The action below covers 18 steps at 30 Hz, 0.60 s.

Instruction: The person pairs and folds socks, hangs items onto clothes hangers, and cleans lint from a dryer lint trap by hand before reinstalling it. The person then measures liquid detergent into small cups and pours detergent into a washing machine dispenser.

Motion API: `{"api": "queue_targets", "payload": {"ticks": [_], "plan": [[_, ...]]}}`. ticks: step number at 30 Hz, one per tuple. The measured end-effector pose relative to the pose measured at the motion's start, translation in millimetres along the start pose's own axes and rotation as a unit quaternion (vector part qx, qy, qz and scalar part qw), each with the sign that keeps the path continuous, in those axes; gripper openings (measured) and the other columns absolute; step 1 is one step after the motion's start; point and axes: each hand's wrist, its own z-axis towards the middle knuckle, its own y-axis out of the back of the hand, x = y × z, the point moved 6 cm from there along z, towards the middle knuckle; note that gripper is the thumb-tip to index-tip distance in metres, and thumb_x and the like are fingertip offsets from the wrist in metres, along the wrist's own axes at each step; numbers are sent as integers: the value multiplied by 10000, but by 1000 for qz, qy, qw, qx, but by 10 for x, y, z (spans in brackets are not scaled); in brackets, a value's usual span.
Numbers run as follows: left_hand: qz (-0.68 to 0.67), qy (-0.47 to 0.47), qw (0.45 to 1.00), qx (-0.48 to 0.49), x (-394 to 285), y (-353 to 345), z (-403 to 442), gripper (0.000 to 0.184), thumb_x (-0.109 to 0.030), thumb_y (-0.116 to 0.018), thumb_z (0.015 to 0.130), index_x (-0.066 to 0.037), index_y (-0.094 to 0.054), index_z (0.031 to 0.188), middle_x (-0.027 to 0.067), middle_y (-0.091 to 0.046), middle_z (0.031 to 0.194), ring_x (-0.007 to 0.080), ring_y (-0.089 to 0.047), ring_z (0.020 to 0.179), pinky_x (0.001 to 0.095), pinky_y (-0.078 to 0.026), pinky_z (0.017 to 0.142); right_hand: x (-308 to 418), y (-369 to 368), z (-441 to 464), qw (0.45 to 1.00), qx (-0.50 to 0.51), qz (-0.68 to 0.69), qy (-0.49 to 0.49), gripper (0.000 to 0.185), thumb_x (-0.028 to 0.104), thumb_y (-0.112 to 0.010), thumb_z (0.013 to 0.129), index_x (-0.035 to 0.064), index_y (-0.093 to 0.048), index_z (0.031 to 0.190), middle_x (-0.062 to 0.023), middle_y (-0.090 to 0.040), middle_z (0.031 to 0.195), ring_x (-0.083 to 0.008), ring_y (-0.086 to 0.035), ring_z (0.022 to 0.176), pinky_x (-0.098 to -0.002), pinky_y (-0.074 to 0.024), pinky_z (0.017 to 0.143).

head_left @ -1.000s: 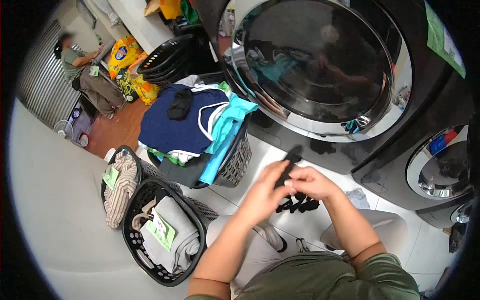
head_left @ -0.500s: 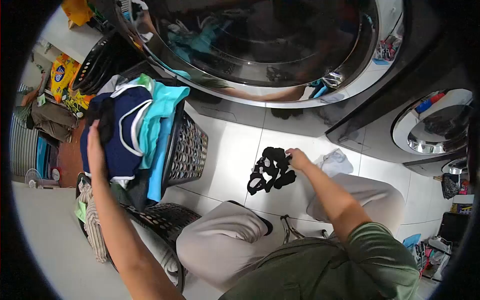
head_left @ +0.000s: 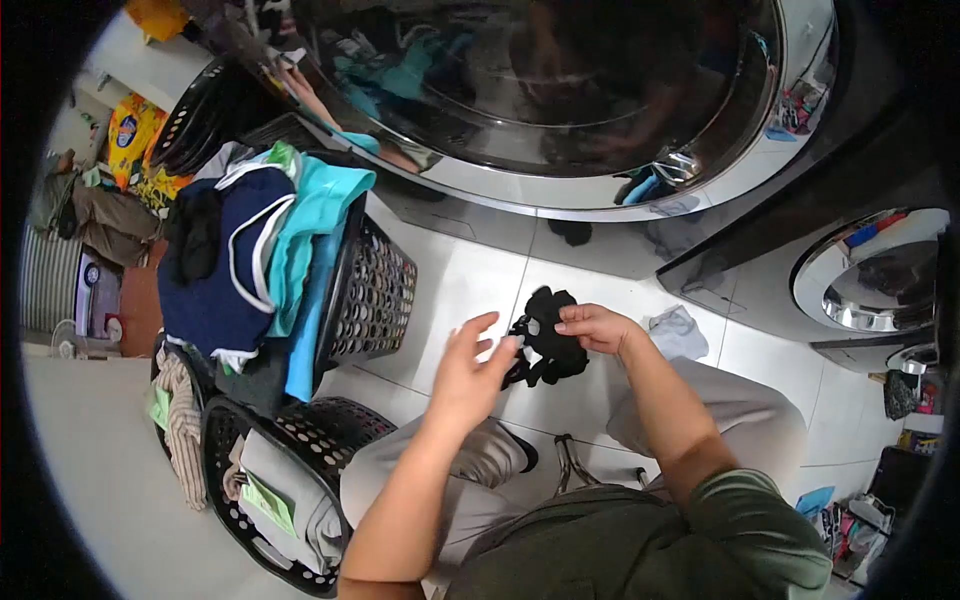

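Black fabric (head_left: 552, 338), crumpled, in right hand (head_left: 602, 328)

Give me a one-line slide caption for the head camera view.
Right hand holding black cloth, left hand open nearby, beside a heaped laundry basket.

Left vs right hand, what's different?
The left hand is open, thumb apart from fingers; the right hand pinches black cloth.
The left hand is nearer the heaped basket; the right hand is nearer the grey cloth on the floor.
Both are bare.
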Motion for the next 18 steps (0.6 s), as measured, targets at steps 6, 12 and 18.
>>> {"api": "queue_targets", "payload": {"ticks": [6, 12, 18], "plan": [[-186, 53, 981, 6, 166, -188, 144, 602, -180, -769, 849, 30, -460, 1322, 105, -611, 1128, 146, -624, 884, 278, -518, 793, 545, -1165, -123, 975, 148, -114, 122, 138, 102, -639, 936, 43, -616, 1059, 51, -615, 858, -25, -531, 761, -182, -423, 695], [-318, 17, 939, -128, 199, 351, 323, 127, -65, -656, 899, -88, -584, 1001, -15, -610, 839, 82, -539, 675, 265, -443, 604, 917, -1011, -206, 956, 124, -237, 122, 158, 141, -653, 932, 24, -671, 1036, 52, -644, 815, -37, -554, 717, -228, -461, 662], [-408, 60, 908, -79, -70, 421, 244, 144, -83, -641, 911, -153, -516, 901, -23, -603, 819, 103, -560, 725, 300, -471, 714, 249, 653, 581, 754, -363, -539, 95, 453, 308, -752, 781, 119, -652, 1181, -218, -671, 997, -381, -654, 971, -432, -533, 863]]}}
